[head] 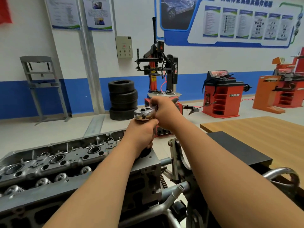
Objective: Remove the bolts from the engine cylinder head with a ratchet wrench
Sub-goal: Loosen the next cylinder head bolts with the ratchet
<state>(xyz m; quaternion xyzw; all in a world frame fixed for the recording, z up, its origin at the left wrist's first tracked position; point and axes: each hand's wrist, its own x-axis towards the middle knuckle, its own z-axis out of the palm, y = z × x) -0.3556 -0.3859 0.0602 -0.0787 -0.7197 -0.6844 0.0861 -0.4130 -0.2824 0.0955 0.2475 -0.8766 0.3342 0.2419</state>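
The cylinder head [49, 160] lies on the stand [175, 155]. At its right end the left hand [141, 132] is curled round the upright stem of the ratchet wrench [144, 113], just under the wrench head; the bolt beneath is hidden. The right hand [164, 111] grips the wrench handle. If the stem tilts under the pull, the socket may slip off the bolt, rounding its corners or driving knuckles into the casting.

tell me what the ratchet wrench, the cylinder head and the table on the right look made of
The ratchet wrench looks like chromed steel: its head is mirror-bright. The cylinder head is likely cast aluminium: matt grey with machined bores. The table is wood or wood-look laminate, going by its tan grain.
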